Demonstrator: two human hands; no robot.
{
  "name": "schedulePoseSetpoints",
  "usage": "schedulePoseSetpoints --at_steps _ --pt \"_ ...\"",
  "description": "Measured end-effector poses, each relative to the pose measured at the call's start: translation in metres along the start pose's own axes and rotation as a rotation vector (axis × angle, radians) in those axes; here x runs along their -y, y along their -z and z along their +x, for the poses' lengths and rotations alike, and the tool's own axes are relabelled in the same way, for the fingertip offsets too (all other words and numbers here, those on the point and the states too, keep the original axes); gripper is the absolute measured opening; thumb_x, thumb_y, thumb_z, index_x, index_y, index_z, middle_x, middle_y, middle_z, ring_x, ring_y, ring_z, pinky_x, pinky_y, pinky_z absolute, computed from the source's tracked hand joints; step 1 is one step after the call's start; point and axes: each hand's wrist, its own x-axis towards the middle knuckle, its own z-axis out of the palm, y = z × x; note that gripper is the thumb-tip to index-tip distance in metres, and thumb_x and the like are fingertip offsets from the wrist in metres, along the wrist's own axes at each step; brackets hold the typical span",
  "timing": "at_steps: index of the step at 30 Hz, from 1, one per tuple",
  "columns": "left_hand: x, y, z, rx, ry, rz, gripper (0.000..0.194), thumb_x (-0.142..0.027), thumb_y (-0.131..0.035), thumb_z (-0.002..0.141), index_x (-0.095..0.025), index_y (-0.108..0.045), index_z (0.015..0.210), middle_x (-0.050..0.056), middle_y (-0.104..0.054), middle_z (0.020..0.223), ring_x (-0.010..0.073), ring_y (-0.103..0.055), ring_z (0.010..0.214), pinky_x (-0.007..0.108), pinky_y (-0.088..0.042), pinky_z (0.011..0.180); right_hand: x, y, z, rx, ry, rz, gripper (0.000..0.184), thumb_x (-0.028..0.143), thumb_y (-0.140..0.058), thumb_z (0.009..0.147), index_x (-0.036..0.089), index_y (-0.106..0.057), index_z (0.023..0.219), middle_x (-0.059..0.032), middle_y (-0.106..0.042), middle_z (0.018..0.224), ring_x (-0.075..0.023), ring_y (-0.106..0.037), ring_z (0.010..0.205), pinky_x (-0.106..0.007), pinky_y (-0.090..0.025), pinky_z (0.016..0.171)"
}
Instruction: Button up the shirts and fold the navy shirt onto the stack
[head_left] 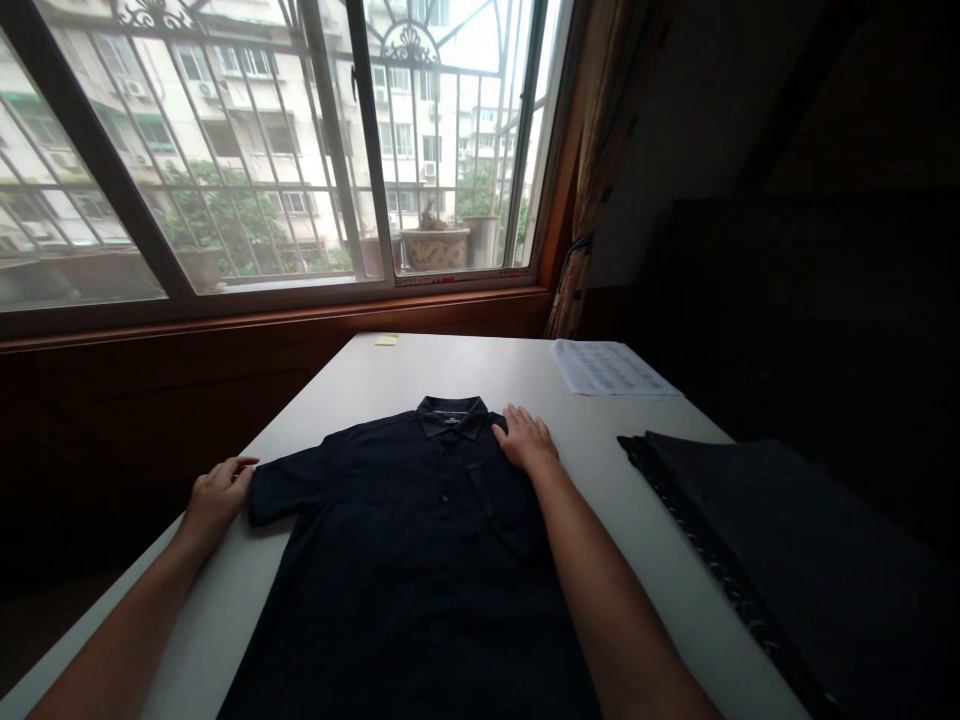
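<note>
- Dark shirt (420, 570): flat on white surface (457, 365), collar (472, 425) toward window (373, 150).
- Left hand (217, 492): at sleeve (289, 485) end; fingers bent, clamping cannot be determined.
- Right hand (526, 440): palm down on shoulder area, beside collar; fingers slightly apart.
- Dark cloth (787, 520): right of shirt.
- Papers (611, 368): far right.

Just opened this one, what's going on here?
A person has both bare hands at a dark navy short-sleeved shirt, spread front up on a white table. The left hand is at the sleeve's end; whether it grips is unclear. The right hand rests on the shoulder beside the collar. Dark fabric lies to the right, with printed white paper beyond.
</note>
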Motion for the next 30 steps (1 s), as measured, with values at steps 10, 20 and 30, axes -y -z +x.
schedulePoseSetpoints --at_steps 10,20,30 --pt "-0.004 0.023 -0.017 0.183 0.176 -0.527 0.061 -0.058 -0.055 0.079 -0.021 -0.060 0.128 0.006 -0.072 0.099 0.0278 -0.071 0.090 0.036 -0.058 0.073 0.000 -0.002 0.001 -0.021 0.007 0.002 0.068 0.054 -0.022 0.100 0.017 -0.025 0.157 -0.0036 -0.018 0.166 -0.0209 -0.013 0.152 -0.043 -0.006 0.123" --pt "-0.003 0.019 -0.020 0.198 0.041 -0.489 0.068 -0.064 -0.060 0.077 -0.021 -0.060 0.130 0.007 -0.071 0.105 0.0274 -0.068 0.096 0.034 -0.056 0.079 0.000 -0.001 0.000 -0.049 0.011 0.006 0.066 0.053 -0.025 0.100 0.018 -0.028 0.156 -0.0045 -0.023 0.165 -0.0202 -0.017 0.151 -0.042 -0.009 0.123" --pt "-0.011 0.019 -0.022 0.096 0.042 -0.565 0.071 -0.063 -0.069 0.070 -0.021 -0.063 0.127 0.006 -0.069 0.096 0.0256 -0.069 0.083 0.032 -0.058 0.067 0.000 -0.001 0.000 -0.062 0.021 0.007 0.064 0.052 -0.027 0.100 0.017 -0.031 0.155 -0.0049 -0.027 0.163 -0.0204 -0.020 0.151 -0.043 -0.012 0.122"
